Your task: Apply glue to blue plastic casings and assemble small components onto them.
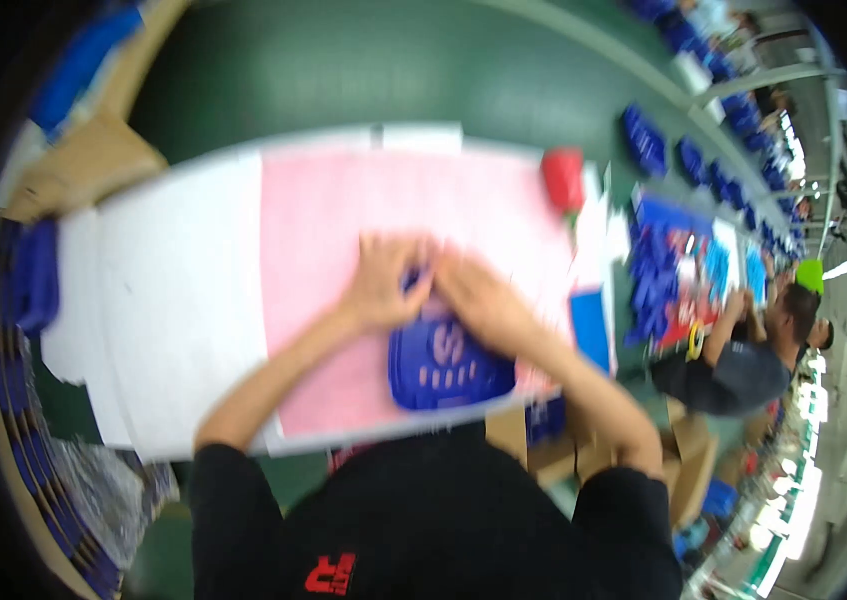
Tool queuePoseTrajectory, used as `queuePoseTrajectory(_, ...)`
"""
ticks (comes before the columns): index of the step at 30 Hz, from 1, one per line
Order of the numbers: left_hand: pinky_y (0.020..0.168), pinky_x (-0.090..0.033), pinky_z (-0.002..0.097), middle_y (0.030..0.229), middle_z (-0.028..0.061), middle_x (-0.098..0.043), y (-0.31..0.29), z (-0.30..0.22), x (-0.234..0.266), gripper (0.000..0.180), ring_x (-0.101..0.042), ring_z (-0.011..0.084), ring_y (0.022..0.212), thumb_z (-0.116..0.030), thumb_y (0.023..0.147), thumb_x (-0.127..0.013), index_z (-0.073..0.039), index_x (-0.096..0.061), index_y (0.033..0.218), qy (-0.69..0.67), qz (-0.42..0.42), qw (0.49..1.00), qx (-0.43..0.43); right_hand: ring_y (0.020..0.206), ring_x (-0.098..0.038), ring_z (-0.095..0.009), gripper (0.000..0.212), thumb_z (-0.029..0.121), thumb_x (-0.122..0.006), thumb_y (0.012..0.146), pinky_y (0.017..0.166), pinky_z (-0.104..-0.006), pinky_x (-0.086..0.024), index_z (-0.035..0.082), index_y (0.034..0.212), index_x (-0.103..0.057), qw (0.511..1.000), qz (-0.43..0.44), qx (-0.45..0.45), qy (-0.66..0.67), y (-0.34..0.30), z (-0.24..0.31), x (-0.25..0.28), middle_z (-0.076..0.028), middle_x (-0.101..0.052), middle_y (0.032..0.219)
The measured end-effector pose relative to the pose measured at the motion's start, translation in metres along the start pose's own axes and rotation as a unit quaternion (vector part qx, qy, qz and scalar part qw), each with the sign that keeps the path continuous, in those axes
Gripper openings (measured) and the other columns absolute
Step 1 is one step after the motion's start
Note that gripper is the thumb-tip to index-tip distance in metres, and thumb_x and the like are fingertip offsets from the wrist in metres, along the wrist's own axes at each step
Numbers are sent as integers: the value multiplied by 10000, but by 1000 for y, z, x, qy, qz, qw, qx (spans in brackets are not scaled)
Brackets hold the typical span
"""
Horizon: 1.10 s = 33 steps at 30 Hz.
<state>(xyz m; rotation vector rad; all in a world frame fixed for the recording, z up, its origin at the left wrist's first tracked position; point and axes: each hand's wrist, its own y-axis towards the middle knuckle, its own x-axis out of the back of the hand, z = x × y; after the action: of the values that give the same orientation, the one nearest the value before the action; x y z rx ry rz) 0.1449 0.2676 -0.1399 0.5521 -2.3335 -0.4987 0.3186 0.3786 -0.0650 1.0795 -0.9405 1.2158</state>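
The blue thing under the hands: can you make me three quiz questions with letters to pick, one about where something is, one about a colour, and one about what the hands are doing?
1. Where does the blue pouch lie?
A. On the pink sheet
B. On the floor
C. In a cardboard box

2. What colour is the small object at the table's far right corner?
A. Yellow
B. Red
C. White

3. What are the left hand and right hand doing?
A. Hanging off the table
B. Holding scissors
C. Both pressing on the pouch's far end

Answers: 1 A, pink shows all round the pouch. 2 B, it is plainly red. 3 C, both hands meet on its top edge.
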Motion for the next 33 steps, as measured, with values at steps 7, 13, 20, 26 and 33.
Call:
queuePoseTrajectory(7,849,-330,450,905,92,-629,-3,-27,20,315,-559,263,883,-139,805,-593,-48,-597,1107,126,-6,992,-13,908,-682,-327,587,169,-748,645,786,-422,-555,70,1212,-629,979,195,6,60,31,-46,6,-172,-697,1035)
queuePoseTrajectory(13,855,-341,457,885,121,-618,-21,-23,142,214,-559,279,877,-110,830,-576,-43,-607,1031,260,-146,952,70,708,-674,-402,368,355,-664,808,602,-482,-515,-3,728,-648,917,-100,-377,-86,65,-112,30,-244,-660,748)
queuePoseTrajectory(20,814,-412,431,883,136,-625,-225,-58,224,93,-567,334,896,-62,824,-568,-29,-606,901,336,-254,853,308,585,-635,-361,343,306,-534,940,561,-452,-470,21,906,-721,946,67,-214,233,-35,81,-19,-216,-622,651)
queuePoseTrajectory(26,777,-437,432,861,148,-613,-310,-104,219,62,-574,348,872,-56,838,-560,-20,-603,865,389,-293,794,363,764,-672,-358,299,213,-606,920,712,-395,-529,4,1126,-664,893,225,-96,377,-86,183,-24,-196,-689,848)
queuePoseTrajectory(33,921,-443,416,1051,181,-633,-244,30,278,226,-581,346,1027,-69,835,-606,-3,-627,1050,400,-345,805,270,818,-651,-370,306,203,-581,935,752,-425,-507,-8,1148,-643,917,153,-123,346,-94,140,-5,-218,-672,901)
